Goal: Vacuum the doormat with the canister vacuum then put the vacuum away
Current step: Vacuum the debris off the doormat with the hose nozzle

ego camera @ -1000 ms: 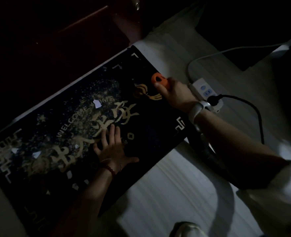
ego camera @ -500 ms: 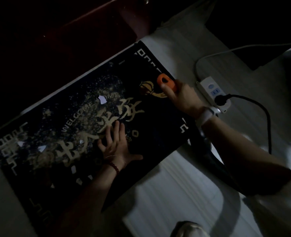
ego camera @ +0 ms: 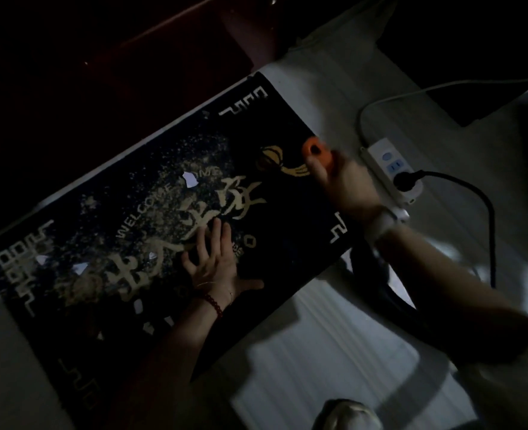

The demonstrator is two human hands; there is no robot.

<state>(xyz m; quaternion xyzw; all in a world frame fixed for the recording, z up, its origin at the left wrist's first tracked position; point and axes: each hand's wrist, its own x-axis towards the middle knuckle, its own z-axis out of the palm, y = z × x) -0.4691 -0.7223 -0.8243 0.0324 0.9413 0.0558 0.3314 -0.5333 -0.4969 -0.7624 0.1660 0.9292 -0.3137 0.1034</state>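
Several paper scraps [ego camera: 190, 179] dot our dark doormat [ego camera: 287, 200] on the pale floor [ego camera: 312, 352]. Our left hand [ego camera: 214, 265] presses it flat, fingers spread. Our right hand [ego camera: 345, 187] grips the orange nozzle [ego camera: 315, 150] at the mat's right edge, near the power strip [ego camera: 393, 172].

Your left wrist [ego camera: 214, 305] wears a dark red bead bracelet; your right wrist [ego camera: 383, 223] wears a pale band.

We list: black doormat [ego camera: 287, 193] with gold lettering and white key-pattern corners; orange nozzle [ego camera: 313, 149]; white power strip [ego camera: 391, 169]; black cable [ego camera: 486, 218].
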